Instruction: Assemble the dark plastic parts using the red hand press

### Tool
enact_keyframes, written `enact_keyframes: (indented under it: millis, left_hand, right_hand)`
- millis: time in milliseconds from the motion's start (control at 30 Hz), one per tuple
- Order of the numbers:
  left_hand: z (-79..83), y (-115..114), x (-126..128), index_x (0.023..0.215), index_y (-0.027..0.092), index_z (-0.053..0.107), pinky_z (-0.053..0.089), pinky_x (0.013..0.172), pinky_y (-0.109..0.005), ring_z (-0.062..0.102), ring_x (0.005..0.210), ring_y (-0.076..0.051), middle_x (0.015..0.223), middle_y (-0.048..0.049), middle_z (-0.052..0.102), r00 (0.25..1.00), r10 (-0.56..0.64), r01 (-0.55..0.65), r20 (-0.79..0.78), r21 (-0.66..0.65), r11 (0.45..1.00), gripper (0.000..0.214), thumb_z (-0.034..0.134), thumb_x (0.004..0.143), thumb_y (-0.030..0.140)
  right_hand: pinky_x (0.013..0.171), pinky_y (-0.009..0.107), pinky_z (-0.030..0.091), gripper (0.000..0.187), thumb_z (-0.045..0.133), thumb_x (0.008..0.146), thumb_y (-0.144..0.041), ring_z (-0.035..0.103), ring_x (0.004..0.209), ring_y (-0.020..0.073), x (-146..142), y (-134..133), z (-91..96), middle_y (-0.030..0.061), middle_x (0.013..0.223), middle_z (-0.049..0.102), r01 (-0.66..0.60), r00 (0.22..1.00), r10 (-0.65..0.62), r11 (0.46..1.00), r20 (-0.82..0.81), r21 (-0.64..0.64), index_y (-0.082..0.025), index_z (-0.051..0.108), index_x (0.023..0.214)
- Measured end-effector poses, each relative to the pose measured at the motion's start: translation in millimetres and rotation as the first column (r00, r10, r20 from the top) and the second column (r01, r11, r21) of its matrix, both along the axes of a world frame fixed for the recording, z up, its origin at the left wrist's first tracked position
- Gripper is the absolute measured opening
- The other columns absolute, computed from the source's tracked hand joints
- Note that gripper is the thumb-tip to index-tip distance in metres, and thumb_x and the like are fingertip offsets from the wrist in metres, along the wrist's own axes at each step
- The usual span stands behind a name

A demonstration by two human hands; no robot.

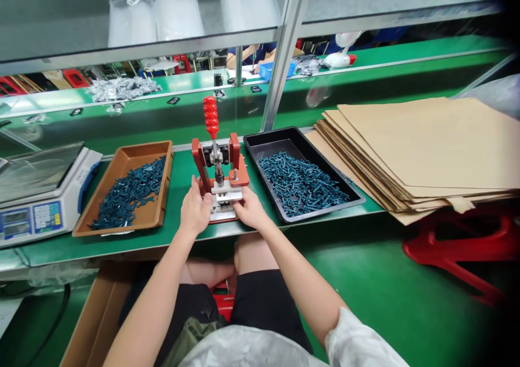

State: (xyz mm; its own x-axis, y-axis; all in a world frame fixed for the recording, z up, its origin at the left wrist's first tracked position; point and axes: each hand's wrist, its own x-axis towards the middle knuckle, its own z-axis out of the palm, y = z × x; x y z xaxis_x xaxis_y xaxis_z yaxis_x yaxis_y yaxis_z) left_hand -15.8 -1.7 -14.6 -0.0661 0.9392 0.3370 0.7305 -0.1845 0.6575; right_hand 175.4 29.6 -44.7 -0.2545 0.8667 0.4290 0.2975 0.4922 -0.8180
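A toggle clamp press [219,166] with a red ribbed handle [210,117] stands in front of me on the green bench, its handle upright. At its base is a silver metal block [226,194], held from both sides. My left hand [195,210] is closed at the block's left side, thumb against the front edge. On the right side, my right hand [249,208] is closed too, thumb and fingertips at the block's edge. Any small part between the fingers is too small to make out.
Left of the press, a brown tray [162,204] holds small dark-blue plastic pieces; beyond it is a weighing scale [40,215]. On the right, a black tray [292,215] holds thin blue pieces, beside stacked cardboard sheets [426,145]. A metal post [286,58] rises behind. A co-worker's arms [264,58] show behind.
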Motion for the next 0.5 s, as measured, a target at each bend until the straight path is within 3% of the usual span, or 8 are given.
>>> enact_keyframes:
  millis: [133, 200, 267, 333, 433, 500]
  left_hand:
    - [3.7, -1, -11, 0.156, 0.014, 0.027, 0.029, 0.121, -0.052, 0.04, 0.145, -0.031, 0.157, -0.0193, 0.041, 0.984, -0.031, 0.042, 0.176, -0.058, 0.997, 0.08, 0.031, 0.095, 0.066]
    - [17.1, 5, -14, 0.154, 0.017, 0.031, 0.026, 0.123, -0.05, 0.036, 0.148, -0.029, 0.159, -0.0177, 0.038, 0.943, 0.004, -0.001, 0.332, -0.01, 1.0, 0.074, 0.031, 0.097, 0.064]
    - [42.9, 14, -7, 0.151, 0.021, 0.034, 0.025, 0.124, -0.047, 0.034, 0.149, -0.027, 0.159, -0.0155, 0.037, 0.904, -0.012, -0.048, 0.428, 0.127, 0.991, 0.067, 0.036, 0.098, 0.06]
    - [78.6, 23, 8, 0.15, 0.023, 0.035, 0.025, 0.124, -0.047, 0.034, 0.148, -0.026, 0.158, -0.0139, 0.038, 0.892, -0.094, -0.038, 0.442, 0.28, 0.959, 0.062, 0.044, 0.097, 0.055]
    - [134.4, 30, 38, 0.151, 0.025, 0.03, 0.035, 0.118, -0.046, 0.043, 0.142, -0.027, 0.157, -0.014, 0.038, 0.876, -0.25, 0.06, 0.412, 0.42, 0.905, 0.066, 0.055, 0.094, 0.046]
    - [159.3, 25, 56, 0.151, 0.025, 0.029, 0.046, 0.108, -0.042, 0.055, 0.128, -0.025, 0.152, -0.0144, 0.043, 0.855, -0.328, 0.111, 0.401, 0.476, 0.872, 0.066, 0.058, 0.093, 0.041]
  right_hand:
    - [0.091, 0.036, 0.053, 0.027, 0.06, 0.079, -0.016, 0.07, 0.098, 0.0245, 3, 9, 0.3, 0.0074, 0.102, 0.076, -0.051, 0.999, 0.053, 0.969, 0.0, -0.243, -0.017, 0.072, 0.104]
    - [0.089, 0.036, 0.054, 0.024, 0.061, 0.078, -0.017, 0.071, 0.095, 0.0244, 4, 13, 0.9, 0.0065, 0.098, 0.077, -0.1, 0.995, 0.097, 0.946, -0.025, -0.307, -0.016, 0.074, 0.099]
    - [0.089, 0.036, 0.054, 0.024, 0.062, 0.077, -0.019, 0.071, 0.094, 0.0239, 4, 15, 0.6, 0.0057, 0.099, 0.078, -0.133, 0.991, 0.119, 0.935, -0.061, -0.33, -0.016, 0.074, 0.099]
    - [0.089, 0.036, 0.055, 0.026, 0.063, 0.077, -0.021, 0.071, 0.094, 0.0238, 3, 16, -1.1, 0.0054, 0.1, 0.078, -0.146, 0.989, 0.125, 0.928, -0.082, -0.344, -0.016, 0.074, 0.1]
    - [0.089, 0.036, 0.055, 0.026, 0.065, 0.077, -0.025, 0.071, 0.094, 0.0237, 2, 16, -4.4, 0.0063, 0.101, 0.077, -0.134, 0.99, 0.107, 0.924, -0.094, -0.357, -0.016, 0.073, 0.1]
    - [0.086, 0.036, 0.056, 0.025, 0.065, 0.077, -0.025, 0.071, 0.091, 0.0235, 2, 15, -4.7, 0.0069, 0.098, 0.077, -0.121, 0.992, 0.097, 0.925, -0.084, -0.361, -0.015, 0.072, 0.098]
